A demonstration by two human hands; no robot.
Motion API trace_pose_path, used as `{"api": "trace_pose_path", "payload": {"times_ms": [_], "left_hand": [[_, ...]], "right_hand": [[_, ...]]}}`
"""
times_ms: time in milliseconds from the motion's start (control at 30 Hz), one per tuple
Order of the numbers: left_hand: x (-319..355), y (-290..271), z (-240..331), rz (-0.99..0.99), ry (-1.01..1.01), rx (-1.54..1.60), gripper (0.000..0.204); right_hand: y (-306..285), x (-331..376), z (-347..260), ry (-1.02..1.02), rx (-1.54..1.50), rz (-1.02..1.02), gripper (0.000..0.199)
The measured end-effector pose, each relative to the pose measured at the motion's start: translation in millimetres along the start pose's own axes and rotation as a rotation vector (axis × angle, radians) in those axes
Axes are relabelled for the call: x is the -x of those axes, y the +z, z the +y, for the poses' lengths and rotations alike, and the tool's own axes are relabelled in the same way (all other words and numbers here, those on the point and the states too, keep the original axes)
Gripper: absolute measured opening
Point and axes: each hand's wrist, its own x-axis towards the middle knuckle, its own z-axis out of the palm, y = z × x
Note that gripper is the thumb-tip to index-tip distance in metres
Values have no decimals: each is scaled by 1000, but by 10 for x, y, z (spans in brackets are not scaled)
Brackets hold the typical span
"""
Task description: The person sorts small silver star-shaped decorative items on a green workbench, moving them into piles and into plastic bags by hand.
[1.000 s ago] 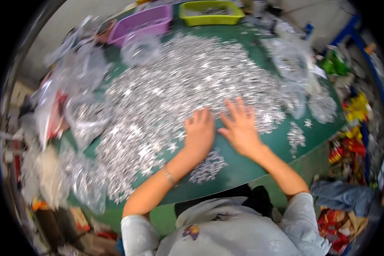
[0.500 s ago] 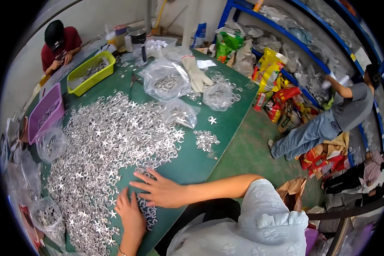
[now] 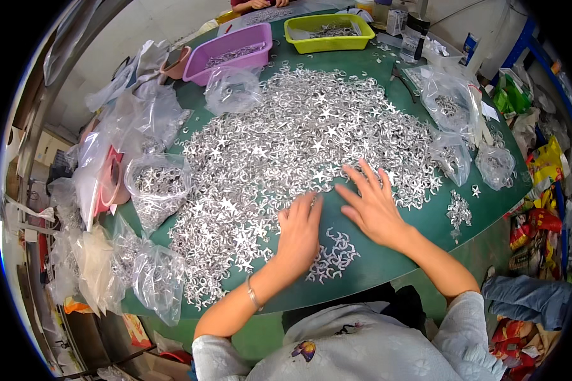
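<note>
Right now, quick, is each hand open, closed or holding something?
Left hand: can't tell; fingers together, palm hidden, by the heap of silvery crescents and stars.
Right hand: open, fingers spread at the heap's edge, nothing visibly held.

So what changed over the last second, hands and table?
The view swung toward the person's right, then came back. Since half a second ago, the left hand and right hand have moved apart, opening a gap between them. No grasp or release visible. Unchanged, as far as I can tell: the big silver heap, the small pile near the table edge, the purple basin and yellow-green basin.
</note>
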Motion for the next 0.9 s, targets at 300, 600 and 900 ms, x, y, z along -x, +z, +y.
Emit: {"api": "trace_pose_path", "payload": {"times_ms": [300,600,900], "left_hand": [[24,230,-200,-20,48,-243,59],[115,174,-138,28,93,-154,40],[190,139,-161,133,-8,-142,36]], "right_hand": [[80,131,-58,12,-29,-91,47],[-33,68,-102,-24,-49,-189,43],[13,128,-128,-57,-73,-222,47]]}}
